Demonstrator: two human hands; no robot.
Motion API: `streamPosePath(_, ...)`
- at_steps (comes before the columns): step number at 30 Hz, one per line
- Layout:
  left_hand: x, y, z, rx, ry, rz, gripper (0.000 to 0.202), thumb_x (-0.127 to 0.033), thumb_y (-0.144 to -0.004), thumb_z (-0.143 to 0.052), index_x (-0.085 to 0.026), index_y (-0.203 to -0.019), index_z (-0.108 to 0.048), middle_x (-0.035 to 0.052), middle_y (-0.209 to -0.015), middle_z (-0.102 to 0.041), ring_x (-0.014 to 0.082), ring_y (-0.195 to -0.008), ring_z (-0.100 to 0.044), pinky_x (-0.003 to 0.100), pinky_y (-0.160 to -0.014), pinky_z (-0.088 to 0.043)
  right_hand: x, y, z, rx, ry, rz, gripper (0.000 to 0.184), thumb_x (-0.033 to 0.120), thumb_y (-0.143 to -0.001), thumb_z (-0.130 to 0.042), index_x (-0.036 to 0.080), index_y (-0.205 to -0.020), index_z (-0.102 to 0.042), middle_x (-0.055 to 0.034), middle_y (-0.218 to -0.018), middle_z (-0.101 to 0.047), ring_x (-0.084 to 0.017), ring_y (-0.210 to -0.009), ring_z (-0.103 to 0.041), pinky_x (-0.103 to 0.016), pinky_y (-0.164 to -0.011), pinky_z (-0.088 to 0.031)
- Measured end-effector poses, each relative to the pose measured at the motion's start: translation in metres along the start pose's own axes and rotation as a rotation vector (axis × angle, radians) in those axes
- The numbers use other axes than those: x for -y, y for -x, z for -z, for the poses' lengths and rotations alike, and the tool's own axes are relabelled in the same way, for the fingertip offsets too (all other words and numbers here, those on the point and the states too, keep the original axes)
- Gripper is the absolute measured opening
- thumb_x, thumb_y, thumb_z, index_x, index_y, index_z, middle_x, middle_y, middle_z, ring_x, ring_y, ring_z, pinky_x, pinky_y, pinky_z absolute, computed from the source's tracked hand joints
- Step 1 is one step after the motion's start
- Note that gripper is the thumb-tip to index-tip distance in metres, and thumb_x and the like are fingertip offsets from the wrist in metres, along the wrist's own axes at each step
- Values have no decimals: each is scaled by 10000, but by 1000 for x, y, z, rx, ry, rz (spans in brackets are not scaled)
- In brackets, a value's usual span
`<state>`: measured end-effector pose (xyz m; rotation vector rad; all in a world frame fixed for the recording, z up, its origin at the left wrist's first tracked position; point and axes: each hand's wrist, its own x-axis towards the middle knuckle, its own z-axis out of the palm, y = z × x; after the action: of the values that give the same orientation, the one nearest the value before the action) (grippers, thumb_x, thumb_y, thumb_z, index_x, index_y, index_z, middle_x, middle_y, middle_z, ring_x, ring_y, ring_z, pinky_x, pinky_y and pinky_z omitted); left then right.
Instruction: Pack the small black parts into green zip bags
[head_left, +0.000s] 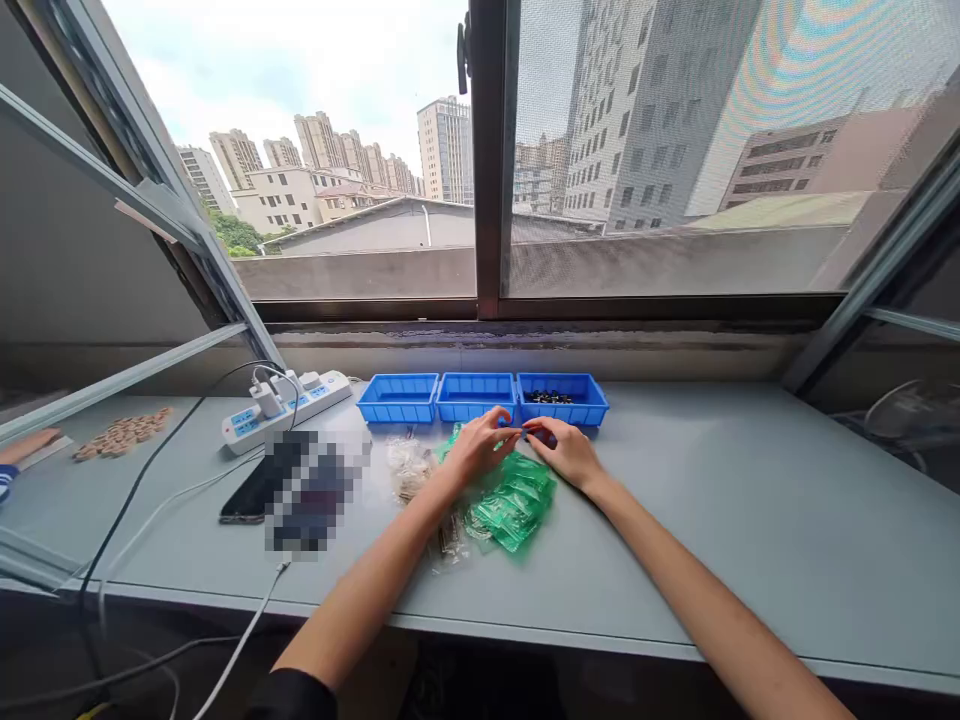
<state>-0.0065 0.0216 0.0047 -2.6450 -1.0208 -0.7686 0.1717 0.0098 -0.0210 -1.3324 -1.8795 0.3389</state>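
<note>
My left hand and my right hand meet over the desk, just in front of the blue bins. The fingertips of both are pinched close together around something too small to make out. Below them lies a pile of green plastic packets. Clear plastic bags with beige contents sit left of the pile, partly behind my left forearm. Nearest to my right hand is the right blue bin, which holds small dark pieces. The middle blue bin stands behind my left hand.
A left blue bin completes the row. Further left are a white power strip with plugs, a dark phone, a blurred-out patch and loose cables. Beyond the metal frame, another person's hand rests near small beige pieces.
</note>
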Motion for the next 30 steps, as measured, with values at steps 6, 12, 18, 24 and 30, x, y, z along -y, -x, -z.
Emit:
streamPosePath(6,-5,-1,-1,34,-4,78,220,-248,-878,-487,-221,-982,-679,44,-949,-583,138,-789,-574,248,-666,-466,-5,2,-2,-14,-1,-47,205,296,-759,-521,225,-908,-643,-27,-837,-717,-199,-706,-661,-331,-644,-518)
streamPosePath(12,-20,-1,9,171,-47,85,223,-254,-876,-478,-201,-916,-691,53,-955,-578,181,-881,-540,282,-700,-442,-11,1,-4,-29,-14,-19,204,336,-734,-553,227,-869,-660,-28,-779,-713,-190,-679,-656,-300,-638,-522)
streamPosePath(18,-24,-1,10,222,-9,131,199,-279,-866,-514,-239,-873,-708,53,-993,-579,192,-916,-520,301,-728,-424,-10,0,-5,-36,1,18,223,374,-704,-594,213,-841,-665,-36,-746,-693,-169,-557,-590,-296,-539,-496)
streamPosePath(24,-20,2,2,119,117,305,132,-305,-817,-596,-296,-877,-714,32,-1021,-568,181,-910,-537,298,-714,-438,-9,1,-5,-55,-32,40,216,359,-745,-546,210,-855,-658,-39,-760,-685,-157,-539,-554,-296,-534,-476)
streamPosePath(30,-19,0,0,-73,266,414,24,-275,-697,-723,-299,-699,-727,8,-1026,-561,149,-825,-545,280,-689,-459,-2,0,-2,-116,-96,48,279,426,-776,-535,203,-892,-656,-43,-776,-681,-139,-504,-511,-285,-515,-451)
